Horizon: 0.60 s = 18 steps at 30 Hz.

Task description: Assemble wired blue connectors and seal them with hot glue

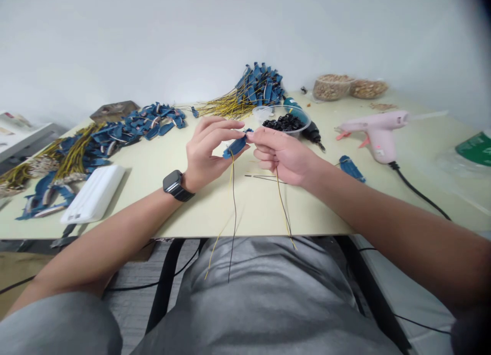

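Note:
My left hand (215,148), with a black watch on its wrist, grips a small blue part (236,146) between thumb and fingers. Thin yellow and black wires (233,191) hang from that part past the table edge. Closed in a pinch, my right hand (284,153) meets the upper end of the blue part with thumb and forefinger. A second pair of yellow and black wires (284,201) hangs out below its curled fingers; their upper end is hidden. Short dark wire pieces (264,177) lie on the table beneath my hands.
Behind my hands stand a clear bowl of small black pieces (286,123) and a heap of wired blue parts (261,84). More blue parts (146,120) and a white power bank (93,194) are left. A pink glue gun (378,130) and one blue part (351,169) lie right.

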Each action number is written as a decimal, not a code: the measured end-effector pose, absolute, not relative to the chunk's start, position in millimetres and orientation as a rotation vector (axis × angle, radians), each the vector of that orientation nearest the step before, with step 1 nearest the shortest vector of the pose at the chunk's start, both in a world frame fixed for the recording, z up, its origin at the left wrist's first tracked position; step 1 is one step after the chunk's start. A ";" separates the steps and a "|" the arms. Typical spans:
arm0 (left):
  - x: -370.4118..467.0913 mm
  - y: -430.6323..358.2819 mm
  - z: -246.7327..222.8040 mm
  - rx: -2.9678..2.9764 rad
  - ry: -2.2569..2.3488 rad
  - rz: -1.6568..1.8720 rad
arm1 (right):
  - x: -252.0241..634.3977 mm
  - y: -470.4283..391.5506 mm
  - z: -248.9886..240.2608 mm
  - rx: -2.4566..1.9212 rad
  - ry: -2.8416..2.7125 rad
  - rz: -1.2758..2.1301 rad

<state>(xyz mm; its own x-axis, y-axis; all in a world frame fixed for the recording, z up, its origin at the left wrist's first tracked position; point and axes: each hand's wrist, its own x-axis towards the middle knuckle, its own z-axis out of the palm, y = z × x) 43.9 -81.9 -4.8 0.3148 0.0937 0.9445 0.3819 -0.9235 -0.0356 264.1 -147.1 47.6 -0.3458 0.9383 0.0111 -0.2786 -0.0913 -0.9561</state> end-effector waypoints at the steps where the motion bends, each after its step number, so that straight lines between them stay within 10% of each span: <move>1: 43.7 -82.0 -4.9 -2.332 -0.447 -1.642 | 263.6 -147.5 47.6 -0.832 -1.195 1.616; 18: 44.5 -84.6 6.8 -2.211 -0.241 -1.623 | 263.5 -147.7 42.5 -0.753 -1.222 1.656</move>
